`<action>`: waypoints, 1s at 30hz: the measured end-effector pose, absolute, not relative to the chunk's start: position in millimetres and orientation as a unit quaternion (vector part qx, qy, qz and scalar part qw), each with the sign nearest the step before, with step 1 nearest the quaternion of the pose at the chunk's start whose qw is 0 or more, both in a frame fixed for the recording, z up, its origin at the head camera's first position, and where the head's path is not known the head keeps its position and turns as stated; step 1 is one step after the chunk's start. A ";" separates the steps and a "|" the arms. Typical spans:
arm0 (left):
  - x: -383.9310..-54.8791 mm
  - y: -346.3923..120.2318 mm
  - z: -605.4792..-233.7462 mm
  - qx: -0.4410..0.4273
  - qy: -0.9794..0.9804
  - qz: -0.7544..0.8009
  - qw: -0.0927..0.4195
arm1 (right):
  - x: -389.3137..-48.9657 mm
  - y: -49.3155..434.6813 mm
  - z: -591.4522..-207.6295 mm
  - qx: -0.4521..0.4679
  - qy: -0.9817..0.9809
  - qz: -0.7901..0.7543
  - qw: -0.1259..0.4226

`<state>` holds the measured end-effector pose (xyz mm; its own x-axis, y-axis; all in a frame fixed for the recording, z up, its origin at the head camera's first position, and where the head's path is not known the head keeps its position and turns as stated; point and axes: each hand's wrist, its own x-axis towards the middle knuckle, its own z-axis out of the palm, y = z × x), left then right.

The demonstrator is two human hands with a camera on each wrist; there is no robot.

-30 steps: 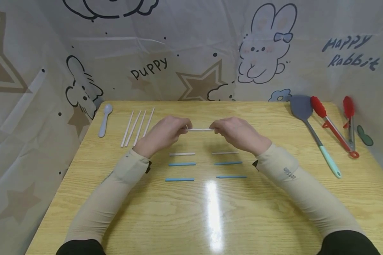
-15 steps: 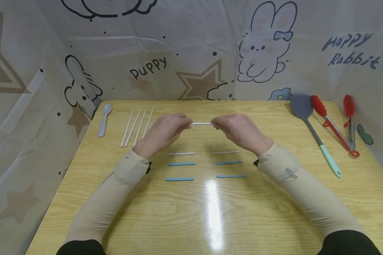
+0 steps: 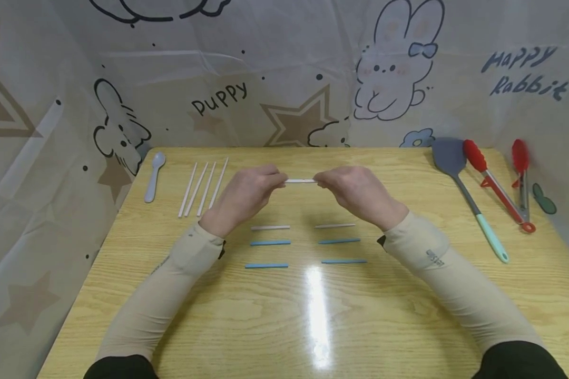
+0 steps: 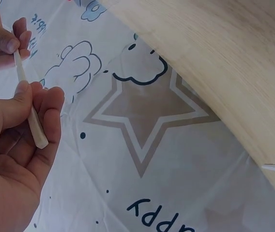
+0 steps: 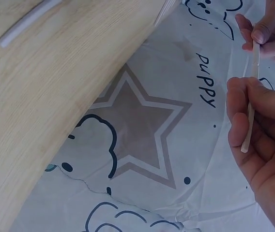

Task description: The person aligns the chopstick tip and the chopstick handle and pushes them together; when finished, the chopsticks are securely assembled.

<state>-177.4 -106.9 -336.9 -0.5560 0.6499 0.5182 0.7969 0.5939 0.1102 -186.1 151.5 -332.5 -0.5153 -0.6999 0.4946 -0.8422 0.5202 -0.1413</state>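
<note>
My left hand [image 3: 248, 195] and right hand [image 3: 357, 195] pinch the two ends of a thin white stick [image 3: 300, 181] between thumb and fingers. Level and raised over the back of the table, it shows a small mark near its middle. In the left wrist view, one end of the white stick [image 4: 38, 130] lies across my curled fingers; the right wrist view shows the other end of the stick [image 5: 248, 133] likewise. Below my hands lie two short white pieces [image 3: 270, 228], one left and one right. Nearer are short blue pieces [image 3: 266, 266] in two matching columns.
Several long white sticks [image 3: 200, 190] lie side by side left of my left hand, beside a pale spoon [image 3: 154, 178]. On the right are a grey spatula [image 3: 464, 195] and red-tipped tongs [image 3: 498, 192]. A printed cloth [image 3: 284, 63] hangs behind the wooden table [image 3: 246, 321].
Both hands have shifted slightly up and away with the white stick between them. The slight sag it showed a second ago is gone. The pieces on the table have not moved.
</note>
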 end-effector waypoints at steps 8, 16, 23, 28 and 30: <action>-174.5 -102.9 -337.6 -0.413 -0.870 -0.164 0.216 | -184.7 151.8 -334.0 0.466 -0.841 0.193 0.197; -172.6 -100.7 -335.9 -0.412 -0.868 -0.162 0.224 | -183.4 150.1 -332.6 0.471 -0.836 0.198 0.200; -170.7 -102.2 -335.5 -0.413 -0.867 -0.166 0.224 | -182.7 146.0 -330.2 0.478 -0.833 0.194 0.201; -170.1 -103.1 -336.6 -0.414 -0.869 -0.167 0.215 | -182.6 144.3 -330.9 0.483 -0.833 0.185 0.197; -169.5 -104.2 -337.4 -0.413 -0.868 -0.170 0.216 | -182.9 142.9 -331.8 0.485 -0.832 0.184 0.197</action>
